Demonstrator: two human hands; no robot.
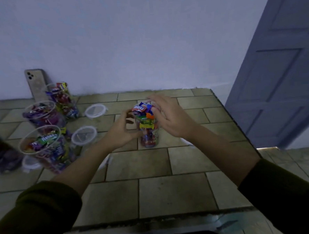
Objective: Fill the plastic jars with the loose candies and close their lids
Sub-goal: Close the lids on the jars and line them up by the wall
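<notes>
A clear plastic jar [148, 133], packed with wrapped candies heaped above its mouth, stands upright on the tiled counter [154, 192] near the middle. My left hand [121, 130] curls round the jar's left side and holds it. My right hand [170, 116] lies against the jar's upper right, its spread fingers touching the candies on top. I cannot tell whether a lid sits on this jar. Three more open jars full of candies stand at the left [41, 115] [64, 99] [46, 148]. Loose clear lids [95, 111] [84, 136] [30, 162] lie beside them.
A phone [37, 84] leans on the wall behind the left jars. A dark candy bag [0, 153] lies at the far left edge. The counter ends at the right, where a blue door [283, 76] stands. White objects [186, 142] show partly under my forearms.
</notes>
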